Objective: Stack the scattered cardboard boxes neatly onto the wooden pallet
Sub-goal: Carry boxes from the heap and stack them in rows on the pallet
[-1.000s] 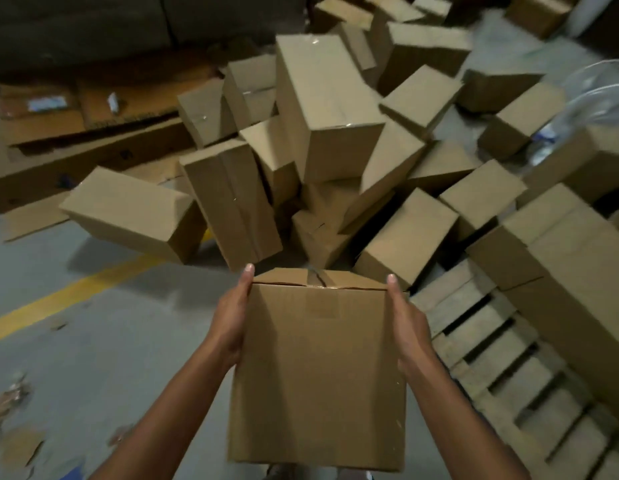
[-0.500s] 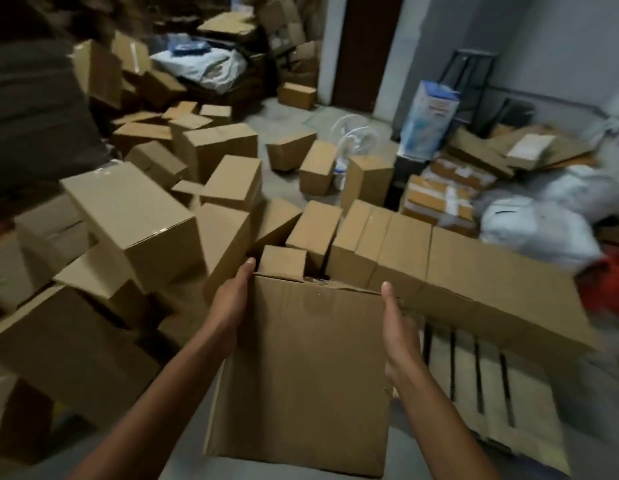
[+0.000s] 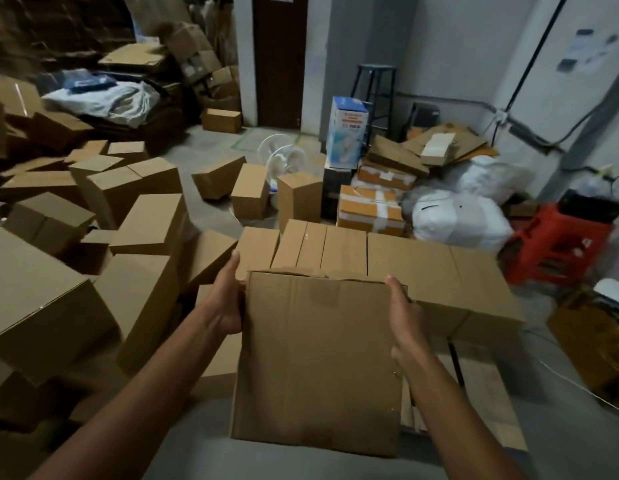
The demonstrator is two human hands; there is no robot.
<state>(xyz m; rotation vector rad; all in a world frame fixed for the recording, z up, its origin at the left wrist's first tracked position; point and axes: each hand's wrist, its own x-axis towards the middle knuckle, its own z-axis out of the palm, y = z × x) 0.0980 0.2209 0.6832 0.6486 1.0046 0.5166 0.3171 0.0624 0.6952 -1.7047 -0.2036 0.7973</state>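
You hold one cardboard box [image 3: 318,362] up in front of you, with the broad plain face toward you and the top-flap edge slightly ragged. Your left hand [image 3: 225,303] grips the box's left side near the upper corner, thumb pointing up along the edge. Your right hand [image 3: 403,317] grips the right side near the upper corner, thumb on the near face. The fingers of both hands are hidden behind the box. The box is clamped between your two hands and is off the floor.

The wooden pallet [image 3: 481,386] shows just right of the held box, with bare slats visible. At the far end of the pallet, a row of boxes [image 3: 387,268] stands side by side, packed tight with tops level. In this view the held box's top edge overlaps that row, and I can't tell whether they touch.

Scattered boxes [image 3: 34,303] are piled to your left, tilted and leaning on each other, and more lie loose on the concrete floor [image 3: 214,147] further back.

Background:
- A white fan [image 3: 284,161] stands behind three loose boxes.
- A blue-and-white carton [image 3: 346,133] stands upright near it.
- Taped parcels [image 3: 370,209] sit beside white sacks [image 3: 457,220].
- A red plastic stool [image 3: 557,247] is at the right.
- A dark bar stool [image 3: 375,88] stands by the wall.
- A brown door [image 3: 278,60] is at the back.
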